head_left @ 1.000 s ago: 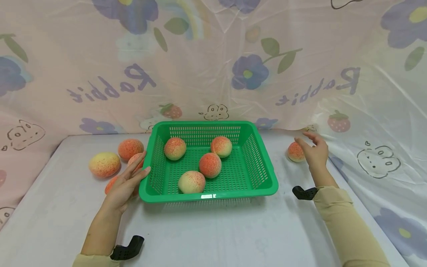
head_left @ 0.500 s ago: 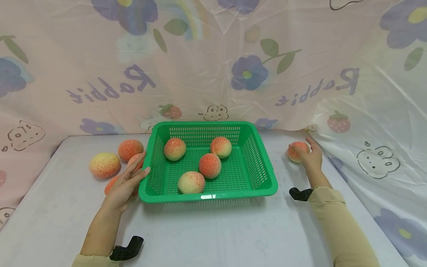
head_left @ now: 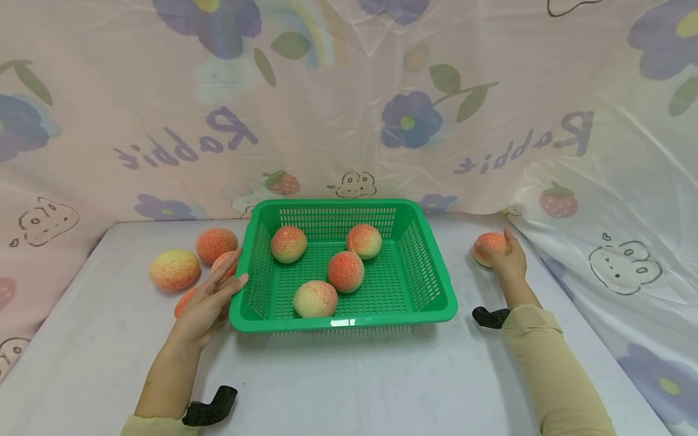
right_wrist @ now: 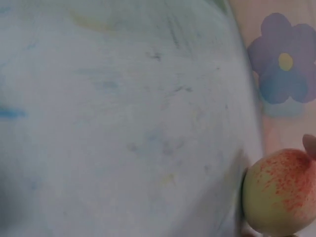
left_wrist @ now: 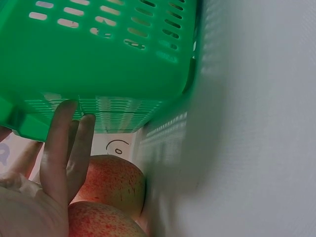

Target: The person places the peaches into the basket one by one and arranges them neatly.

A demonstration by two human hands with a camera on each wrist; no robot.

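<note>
In the head view my left hand (head_left: 200, 310) lies along the left side of a green plastic basket (head_left: 392, 316), its fingers fairly straight at the rim. The left wrist view shows those fingers (left_wrist: 55, 153) against the basket's perforated wall. Over at the right of the table, my right hand (head_left: 510, 266) grips a red-and-cream peach (head_left: 484, 249) from its right side. That peach (right_wrist: 276, 197) shows at the lower right corner of the right wrist view, with a fingertip on it. Several peaches, among them a red one (head_left: 345, 272) and a pale one (head_left: 315, 300), lie inside the basket.
Left of the basket sit a yellow peach (head_left: 174, 270), an orange-red peach (head_left: 216, 244) and others partly hidden by my left hand. A patterned curtain (head_left: 349, 121) rises behind the white table (head_left: 349, 381) and hangs along its right side.
My right hand has come down and left from above the peach at the right, and its fingers have closed round it. The left hand and the basket stay put.
</note>
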